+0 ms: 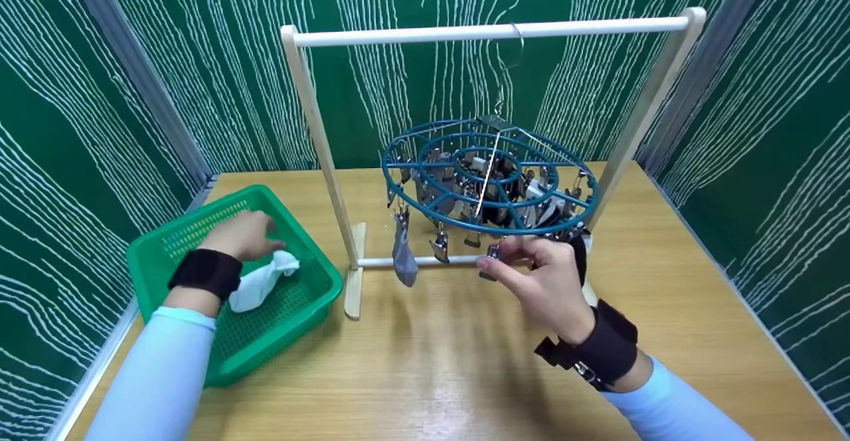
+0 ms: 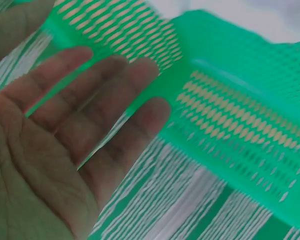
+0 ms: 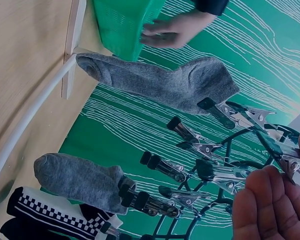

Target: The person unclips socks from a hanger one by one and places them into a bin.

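Note:
My left hand (image 1: 244,235) is over the green basket (image 1: 330,286), its fingers extended and the palm bare in the left wrist view. Below it in the basket lies a bunched white sock (image 1: 259,287). At the near edge of a round blue hanger (image 1: 495,230), my right hand (image 1: 550,281) pinches a metal clip (image 1: 492,255) between thumb and fingers. That clip (image 3: 291,161) has nothing in its jaws in the right wrist view. To the left of it, a grey sock (image 1: 404,258) hangs from another clip on the outer ring.
A wooden rack with a white top bar (image 1: 451,34) bears the hanger by its hook. Another grey sock (image 3: 80,180) and a black-and-white checkered sock (image 3: 60,209) hang from clips farther in. Green walls with white lines (image 1: 783,162) enclose the wooden table (image 1: 425,388).

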Action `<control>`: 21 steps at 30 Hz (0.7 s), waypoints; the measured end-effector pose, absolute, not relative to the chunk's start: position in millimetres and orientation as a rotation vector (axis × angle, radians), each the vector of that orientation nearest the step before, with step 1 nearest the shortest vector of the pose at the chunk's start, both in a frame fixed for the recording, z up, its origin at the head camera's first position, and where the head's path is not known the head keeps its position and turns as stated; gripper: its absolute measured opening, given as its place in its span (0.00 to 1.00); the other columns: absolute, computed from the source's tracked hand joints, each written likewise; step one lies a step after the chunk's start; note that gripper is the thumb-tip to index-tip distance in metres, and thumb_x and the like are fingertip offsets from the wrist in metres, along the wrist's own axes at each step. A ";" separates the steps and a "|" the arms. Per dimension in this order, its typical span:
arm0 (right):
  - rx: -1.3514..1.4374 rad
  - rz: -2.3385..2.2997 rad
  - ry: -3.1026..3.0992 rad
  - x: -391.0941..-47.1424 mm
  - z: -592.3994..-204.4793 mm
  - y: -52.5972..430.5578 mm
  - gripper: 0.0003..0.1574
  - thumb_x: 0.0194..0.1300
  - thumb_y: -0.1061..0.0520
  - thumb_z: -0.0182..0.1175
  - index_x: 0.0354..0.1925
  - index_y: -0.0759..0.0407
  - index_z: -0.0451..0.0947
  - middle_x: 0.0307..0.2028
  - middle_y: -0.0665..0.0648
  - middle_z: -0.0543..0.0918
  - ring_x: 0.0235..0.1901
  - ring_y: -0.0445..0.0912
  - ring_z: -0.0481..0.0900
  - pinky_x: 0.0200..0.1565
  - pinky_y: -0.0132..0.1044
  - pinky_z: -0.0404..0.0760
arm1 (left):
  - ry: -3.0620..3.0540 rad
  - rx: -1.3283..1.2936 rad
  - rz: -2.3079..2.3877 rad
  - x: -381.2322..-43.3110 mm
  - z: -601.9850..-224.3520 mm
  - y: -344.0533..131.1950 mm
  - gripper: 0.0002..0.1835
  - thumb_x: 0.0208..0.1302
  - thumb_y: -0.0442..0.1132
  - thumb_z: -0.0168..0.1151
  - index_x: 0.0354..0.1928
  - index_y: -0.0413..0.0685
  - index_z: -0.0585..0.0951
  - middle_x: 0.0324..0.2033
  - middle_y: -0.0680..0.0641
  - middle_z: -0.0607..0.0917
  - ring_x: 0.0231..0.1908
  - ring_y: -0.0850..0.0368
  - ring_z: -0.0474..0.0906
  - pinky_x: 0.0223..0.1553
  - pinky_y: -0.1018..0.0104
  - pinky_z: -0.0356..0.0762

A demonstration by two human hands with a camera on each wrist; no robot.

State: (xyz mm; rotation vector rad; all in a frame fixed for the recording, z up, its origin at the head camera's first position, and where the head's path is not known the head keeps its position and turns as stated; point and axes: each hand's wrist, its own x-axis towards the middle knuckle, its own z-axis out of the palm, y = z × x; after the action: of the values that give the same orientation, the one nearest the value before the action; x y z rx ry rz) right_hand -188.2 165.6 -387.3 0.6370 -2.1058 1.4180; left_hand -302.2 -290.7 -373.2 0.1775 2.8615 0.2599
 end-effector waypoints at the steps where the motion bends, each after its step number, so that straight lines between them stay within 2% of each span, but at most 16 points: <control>1: 0.641 1.416 -2.104 -188.3 -387.3 165.8 0.08 0.58 0.72 0.78 0.37 0.69 0.90 0.32 0.60 0.92 0.33 0.34 0.87 0.41 0.23 0.87 | 2.883 0.170 0.280 -300.5 -366.9 -289.8 0.29 0.79 0.47 0.63 0.69 0.29 0.78 0.65 0.25 0.82 0.65 0.27 0.79 0.66 0.32 0.79; 2: 0.646 1.413 -2.102 -188.4 -387.3 166.0 0.08 0.58 0.72 0.78 0.37 0.69 0.90 0.32 0.60 0.92 0.33 0.34 0.87 0.41 0.23 0.87 | 2.905 0.168 0.304 -298.0 -360.2 -288.5 0.32 0.80 0.47 0.62 0.73 0.29 0.74 0.69 0.24 0.78 0.70 0.25 0.74 0.71 0.30 0.74; 4: 0.655 1.410 -2.097 -188.7 -387.4 166.1 0.08 0.58 0.72 0.78 0.37 0.69 0.90 0.32 0.59 0.92 0.33 0.34 0.87 0.42 0.23 0.87 | 2.945 0.137 0.360 -291.6 -346.5 -284.1 0.35 0.81 0.48 0.61 0.77 0.29 0.69 0.72 0.24 0.75 0.72 0.24 0.72 0.73 0.28 0.71; 7: 0.663 1.401 -2.097 -189.4 -387.2 166.4 0.08 0.59 0.72 0.77 0.37 0.68 0.90 0.32 0.59 0.92 0.33 0.34 0.87 0.41 0.24 0.88 | 3.033 0.124 0.435 -280.5 -328.7 -275.3 0.36 0.81 0.48 0.60 0.78 0.30 0.67 0.70 0.24 0.77 0.70 0.26 0.75 0.71 0.29 0.74; 11: 0.662 1.391 -2.095 -189.8 -386.5 166.7 0.08 0.58 0.72 0.78 0.37 0.67 0.90 0.31 0.59 0.92 0.33 0.33 0.86 0.41 0.23 0.87 | 3.192 0.173 0.539 -264.7 -310.3 -260.5 0.32 0.81 0.47 0.61 0.75 0.31 0.72 0.65 0.25 0.82 0.61 0.29 0.83 0.62 0.33 0.83; 14: 0.660 1.384 -2.088 -189.7 -386.2 167.1 0.08 0.58 0.72 0.78 0.36 0.67 0.90 0.31 0.59 0.92 0.32 0.33 0.86 0.40 0.23 0.86 | 3.315 0.252 0.603 -251.6 -299.8 -247.9 0.29 0.79 0.46 0.64 0.71 0.31 0.76 0.62 0.26 0.85 0.58 0.30 0.85 0.59 0.35 0.85; 21: 0.662 1.384 -2.087 -190.2 -384.8 167.6 0.07 0.58 0.72 0.78 0.36 0.67 0.90 0.31 0.59 0.92 0.32 0.34 0.85 0.40 0.23 0.86 | 3.510 0.546 0.707 -226.7 -288.7 -215.7 0.27 0.76 0.45 0.70 0.65 0.32 0.81 0.58 0.31 0.88 0.57 0.33 0.88 0.60 0.39 0.87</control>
State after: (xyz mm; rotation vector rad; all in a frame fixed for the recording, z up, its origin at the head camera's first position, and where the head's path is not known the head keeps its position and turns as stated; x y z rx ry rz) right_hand -190.2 167.6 -384.8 0.6618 -2.0873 1.3835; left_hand -226.7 -215.7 -288.7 0.5463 3.5098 0.7070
